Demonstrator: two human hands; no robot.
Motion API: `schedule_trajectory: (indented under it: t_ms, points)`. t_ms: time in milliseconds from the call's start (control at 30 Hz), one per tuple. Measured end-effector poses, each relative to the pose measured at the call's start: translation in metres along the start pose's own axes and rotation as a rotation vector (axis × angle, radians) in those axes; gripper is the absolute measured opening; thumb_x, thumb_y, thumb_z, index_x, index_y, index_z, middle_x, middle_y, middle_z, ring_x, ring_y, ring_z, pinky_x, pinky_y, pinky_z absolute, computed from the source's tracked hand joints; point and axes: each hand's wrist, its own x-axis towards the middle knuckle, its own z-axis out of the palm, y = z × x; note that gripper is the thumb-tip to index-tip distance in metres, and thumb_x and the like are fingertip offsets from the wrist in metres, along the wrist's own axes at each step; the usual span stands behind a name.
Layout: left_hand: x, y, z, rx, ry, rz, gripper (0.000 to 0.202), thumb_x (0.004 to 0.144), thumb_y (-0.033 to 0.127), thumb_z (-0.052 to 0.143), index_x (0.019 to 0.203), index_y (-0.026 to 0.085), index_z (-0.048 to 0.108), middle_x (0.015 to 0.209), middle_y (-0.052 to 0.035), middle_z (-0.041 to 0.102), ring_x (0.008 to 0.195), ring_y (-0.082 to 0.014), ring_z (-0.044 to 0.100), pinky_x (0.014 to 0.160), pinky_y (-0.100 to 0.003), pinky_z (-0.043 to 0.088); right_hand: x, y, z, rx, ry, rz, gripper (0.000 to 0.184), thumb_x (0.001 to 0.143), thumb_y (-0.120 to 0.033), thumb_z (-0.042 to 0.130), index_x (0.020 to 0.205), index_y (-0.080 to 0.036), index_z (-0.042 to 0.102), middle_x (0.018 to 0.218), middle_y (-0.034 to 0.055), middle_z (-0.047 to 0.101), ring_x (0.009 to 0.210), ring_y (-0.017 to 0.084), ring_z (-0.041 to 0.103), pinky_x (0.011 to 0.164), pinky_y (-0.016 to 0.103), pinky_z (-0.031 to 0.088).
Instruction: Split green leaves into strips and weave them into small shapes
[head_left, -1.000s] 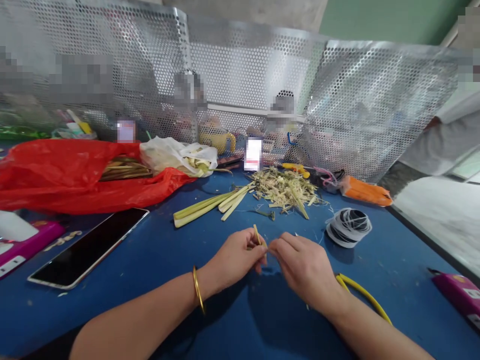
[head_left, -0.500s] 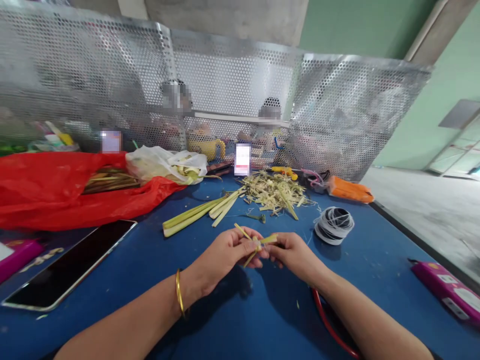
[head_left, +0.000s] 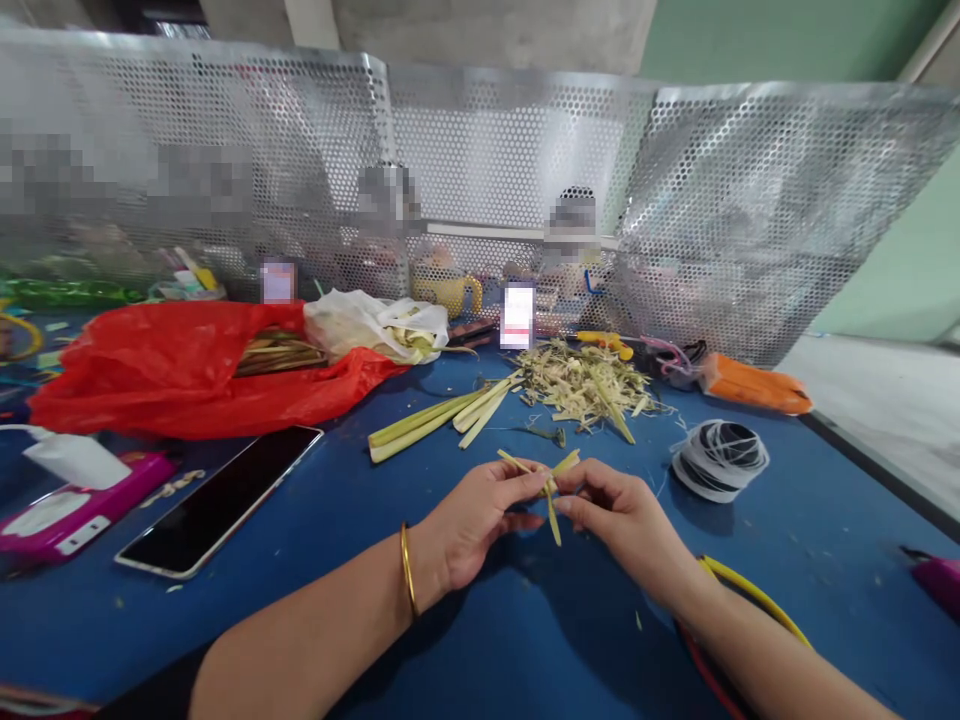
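The left hand (head_left: 510,500) is partly closed, its thumb and forefinger pinching crossed plant strips (head_left: 554,520) near their middle; its lower fingers are curled loosely beneath. The right hand (head_left: 619,505) is just beside it, fingers bent, with thumb and forefinger tips at the right side of the strips; whether they grip or only touch, I cannot tell. The hands nearly meet, with the strips between them, above the blue table (head_left: 337,520). One strip end points down, others up to left and right. A bangle (head_left: 407,570) circles the left wrist. Beyond the hands lie stalks (head_left: 420,422) and a scrap pile (head_left: 589,380); a spool (head_left: 720,460) stands to the right.
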Motion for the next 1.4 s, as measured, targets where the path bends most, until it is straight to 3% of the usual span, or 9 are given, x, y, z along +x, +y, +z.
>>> schedule_trajectory:
  t_ms: [100,333,633,733,800,933,1033,1233,1400]
  points:
    - [0.001,-0.001,0.000,0.030,0.034,0.002,0.024,0.068,0.031,0.075,0.083,0.017,0.065,0.088,-0.0032,0.060,0.084,-0.0148,0.056,0.070,-0.026,0.046,0.000,-0.004,-0.002,-0.044,-0.008,0.006,0.016,0.077,-0.032,0.061,0.070,-0.017,0.062,0.063,-0.0027,0.055,0.056,0.010,0.049,0.055,0.023,0.037]
    - [0.002,-0.002,0.000,0.130,0.045,-0.014,0.022,0.072,0.033,0.070,0.083,0.015,0.063,0.078,-0.0029,0.063,0.068,-0.0113,0.057,0.067,-0.025,0.043,0.003,0.007,-0.007,-0.139,-0.029,0.026,0.024,0.086,-0.037,0.050,0.070,-0.020,0.053,0.057,-0.0039,0.055,0.054,0.011,0.051,0.055,0.023,0.037]
    - [-0.002,0.002,0.002,0.158,0.084,-0.024,0.016,0.073,0.030,0.063,0.074,0.014,0.063,0.073,-0.0025,0.063,0.062,-0.0091,0.052,0.057,-0.021,0.035,0.006,0.003,-0.012,-0.231,0.042,0.079,0.019,0.082,-0.033,0.050,0.069,-0.020,0.054,0.055,-0.0048,0.053,0.053,0.012,0.053,0.055,0.024,0.038]
    - [-0.002,0.001,0.001,0.119,0.110,-0.010,0.018,0.072,0.031,0.066,0.079,0.015,0.067,0.082,-0.0042,0.064,0.074,-0.0125,0.056,0.065,-0.023,0.040,0.005,0.000,-0.010,-0.110,0.068,0.089,0.016,0.077,-0.035,0.058,0.082,-0.019,0.060,0.070,-0.0019,0.061,0.059,0.012,0.054,0.057,0.025,0.041]
    - [-0.001,0.000,0.001,0.088,0.106,0.008,0.020,0.070,0.032,0.068,0.081,0.015,0.068,0.088,-0.0050,0.064,0.083,-0.0150,0.057,0.071,-0.024,0.043,0.004,-0.002,-0.006,0.026,0.014,0.125,0.023,0.073,-0.035,0.064,0.089,-0.019,0.062,0.080,-0.0003,0.063,0.062,0.011,0.054,0.059,0.025,0.042]
    - [-0.001,-0.003,0.002,0.024,0.041,0.025,0.022,0.069,0.031,0.071,0.083,0.015,0.070,0.095,-0.0066,0.065,0.095,-0.0186,0.056,0.083,-0.028,0.043,-0.002,-0.007,0.002,0.265,-0.162,0.187,0.027,0.069,-0.036,0.072,0.088,-0.017,0.068,0.080,0.0002,0.063,0.062,0.010,0.052,0.060,0.024,0.042]
    - [-0.001,-0.004,0.003,0.002,-0.013,0.002,0.023,0.067,0.030,0.071,0.084,0.014,0.070,0.095,-0.0074,0.066,0.096,-0.0196,0.056,0.086,-0.029,0.042,-0.004,-0.008,0.005,0.352,-0.190,0.190,0.025,0.069,-0.036,0.073,0.082,-0.016,0.069,0.075,-0.0001,0.062,0.060,0.008,0.049,0.059,0.023,0.040]
    - [-0.001,-0.003,0.004,0.018,-0.041,-0.008,0.020,0.069,0.030,0.070,0.082,0.015,0.070,0.094,-0.0068,0.066,0.094,-0.0181,0.057,0.085,-0.028,0.042,-0.003,-0.006,0.002,0.456,-0.162,0.259,0.023,0.070,-0.035,0.074,0.073,-0.014,0.066,0.059,-0.0037,0.055,0.053,0.006,0.048,0.056,0.020,0.039]
    - [-0.003,-0.001,0.005,0.113,0.004,-0.039,0.019,0.069,0.033,0.068,0.076,0.016,0.064,0.075,-0.0027,0.064,0.073,-0.0139,0.057,0.067,-0.025,0.043,-0.003,-0.006,0.000,0.536,-0.131,0.330,0.024,0.073,-0.037,0.069,0.077,-0.015,0.061,0.070,-0.0002,0.065,0.047,0.007,0.057,0.047,0.019,0.042]
